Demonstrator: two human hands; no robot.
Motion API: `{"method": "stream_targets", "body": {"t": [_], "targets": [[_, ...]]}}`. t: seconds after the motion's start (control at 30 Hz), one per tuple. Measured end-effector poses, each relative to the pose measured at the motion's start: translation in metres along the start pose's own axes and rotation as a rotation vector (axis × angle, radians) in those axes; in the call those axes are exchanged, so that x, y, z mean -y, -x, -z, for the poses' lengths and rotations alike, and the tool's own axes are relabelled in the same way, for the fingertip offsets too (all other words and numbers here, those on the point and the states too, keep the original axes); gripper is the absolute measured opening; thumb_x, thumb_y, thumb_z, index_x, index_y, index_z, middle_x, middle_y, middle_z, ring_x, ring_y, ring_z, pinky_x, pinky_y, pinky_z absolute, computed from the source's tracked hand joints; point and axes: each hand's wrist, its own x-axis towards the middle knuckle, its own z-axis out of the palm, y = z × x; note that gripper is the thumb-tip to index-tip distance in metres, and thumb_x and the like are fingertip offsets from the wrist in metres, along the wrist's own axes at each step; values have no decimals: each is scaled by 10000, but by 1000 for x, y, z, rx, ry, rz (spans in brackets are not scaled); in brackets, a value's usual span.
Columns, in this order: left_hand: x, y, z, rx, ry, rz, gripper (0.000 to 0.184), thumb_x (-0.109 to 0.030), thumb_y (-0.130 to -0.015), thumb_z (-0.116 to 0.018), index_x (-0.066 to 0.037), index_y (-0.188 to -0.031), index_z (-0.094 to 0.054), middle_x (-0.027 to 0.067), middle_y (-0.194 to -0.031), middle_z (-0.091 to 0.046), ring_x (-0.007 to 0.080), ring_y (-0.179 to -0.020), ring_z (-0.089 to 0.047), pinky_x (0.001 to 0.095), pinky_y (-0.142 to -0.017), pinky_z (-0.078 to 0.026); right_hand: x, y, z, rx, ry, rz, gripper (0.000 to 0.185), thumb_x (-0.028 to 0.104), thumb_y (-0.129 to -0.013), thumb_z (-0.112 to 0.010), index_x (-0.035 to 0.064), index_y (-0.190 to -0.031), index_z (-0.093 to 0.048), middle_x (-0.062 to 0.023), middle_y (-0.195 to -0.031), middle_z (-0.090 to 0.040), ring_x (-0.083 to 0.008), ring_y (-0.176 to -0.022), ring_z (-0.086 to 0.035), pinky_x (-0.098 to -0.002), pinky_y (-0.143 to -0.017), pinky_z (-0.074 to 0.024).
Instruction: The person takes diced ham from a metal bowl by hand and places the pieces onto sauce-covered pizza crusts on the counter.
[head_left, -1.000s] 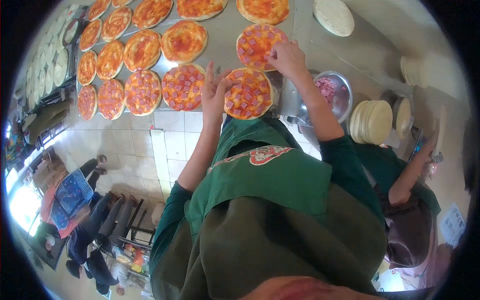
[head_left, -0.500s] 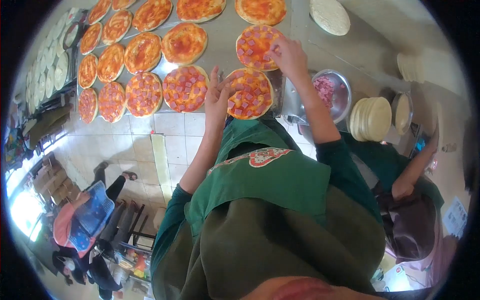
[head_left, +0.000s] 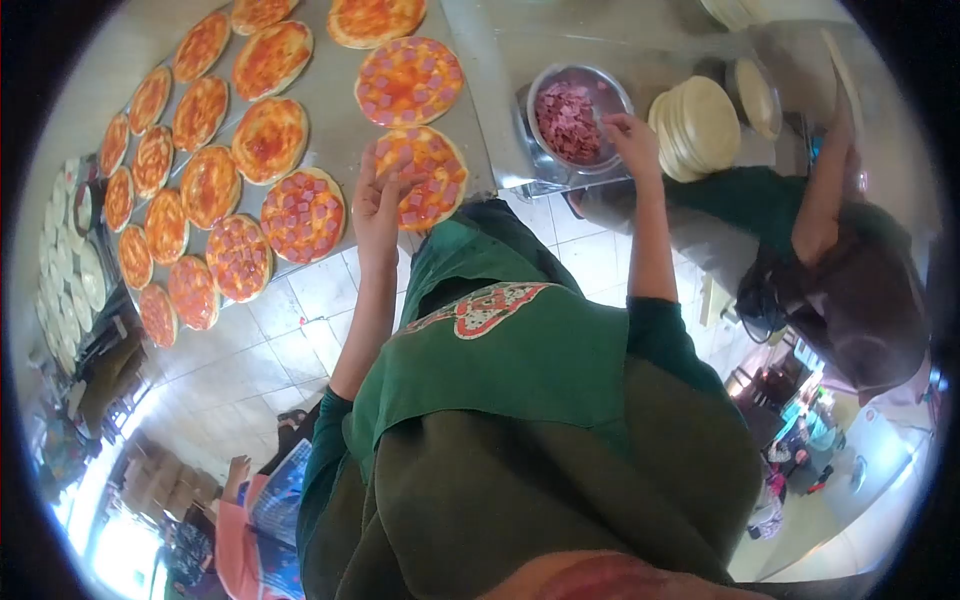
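Observation:
My left hand (head_left: 378, 200) is over the near edge of a pizza base (head_left: 440, 190) topped with red sauce and pink ham cubes. Its fingers are spread, and I see nothing held in them. At the right rim of a metal bowl (head_left: 625, 92), my right hand (head_left: 635, 148) reaches in with slightly bent fingers that look apart. Chopped ham (head_left: 568, 122) lies in the bowl. Just beyond the near pizza is another ham-topped pizza (head_left: 408, 80). A further ham-topped pizza (head_left: 302, 214) lies left of my left hand.
Rows of sauced bases (head_left: 270, 140) cover the metal table to the left. Stacked plain bases (head_left: 700, 128) stand right of the bowl, near a co-worker's arm (head_left: 825, 190). Another person (head_left: 250, 530) is at lower left. Pale rounds (head_left: 65, 290) lie at far left.
My right hand has moved from above the far ham-topped pizza to the bowl of ham. My left hand stays by the near pizza. The whole view has turned and shifted.

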Motion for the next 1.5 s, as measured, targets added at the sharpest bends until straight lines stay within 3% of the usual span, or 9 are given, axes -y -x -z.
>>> {"method": "stream_targets", "body": {"t": [0.2,0.3,0.6,0.8,0.93,1.1,1.13,1.27,1.5], "targets": [[2,-1,-42,89,-3,11,511,-145,-925,-491,-22,-1386,-310,163,-1188,-563,233,-987,-612,322,-860,-481,5,-7,-32,-60,279,137,216,270,-781,-603,86,-876,-666,-152,-874,-652,-329,-851,-625,-412,-771,-494],[13,-6,-55,151,35,34,494,-78,-929,-459,-25,-1393,-296,171,-1118,-598,198,-944,-621,296,-858,-467,2,-20,-54,-7,456,30,198,255,-751,-635,79,-838,-664,-145,-835,-652,-324,-830,-626,-417,-748,-493],[19,-13,-111,186,5,145,400,-69,-930,-442,5,-1321,-409,147,-1059,-620,195,-912,-618,283,-823,-466,-17,-28,-57,55,445,152,147,227,-716,-670,91,-771,-649,-141,-832,-650,-331,-825,-619,-420,-740,-490],[26,-20,-128,188,-93,155,385,-89,-934,-441,-11,-1311,-435,139,-1048,-629,185,-931,-619,271,-817,-464,-13,-33,-26,138,122,197,251,285,-736,-690,65,-856,-673,-124,-842,-669,-273,-765,-652,-399,-697,-523],[41,-34,-140,213,-215,168,382,-130,-935,-464,0,-1293,-458,126,-1080,-626,169,-967,-613,269,-815,-469,0,-29,1,403,-453,-174,282,327,-757,-711,78,-888,-685,-69,-808,-667,-166,-703,-632,-298,-593,-507],[77,-84,-170,491,-203,67,393,-178,-935,-484,31,-1268,-481,117,-1097,-624,150,-973,-595,268,-869,-447,-4,-33,-5,404,-546,39,338,359,-823,-655,67,-990,-684,-69,-904,-677,-144,-747,-633,-295,-682,-520],[112,-103,-169,451,-294,-118,366,-179,-938,-481,32,-1234,-516,113,-1070,-631,140,-941,-604,256,-849,-452,5,-28,0,322,-572,125,331,344,-829,-648,64,-1003,-682,-69,-903,-679,-135,-741,-628,-292,-675,-519],[82,-96,-207,585,-49,168,337,-190,-934,-519,58,-1157,-567,87,-1082,-619,161,-948,-597,270,-845,-477,2,-9,12,212,-662,23,298,313,-815,-668,42,-940,-678,-51,-837,-672,-115,-709,-610,-271,-634,-504],[130,-110,-238,672,94,407,298,-186,-920,-547,65,-1076,-586,129,-966,-642,217,-849,-656,286,-744,-543,-21,22,27,67,-802,-110,256,284,-829,-664,49,-931,-658,-15,-767,-640,-71,-669,-569,-223,-576,-454]]}}
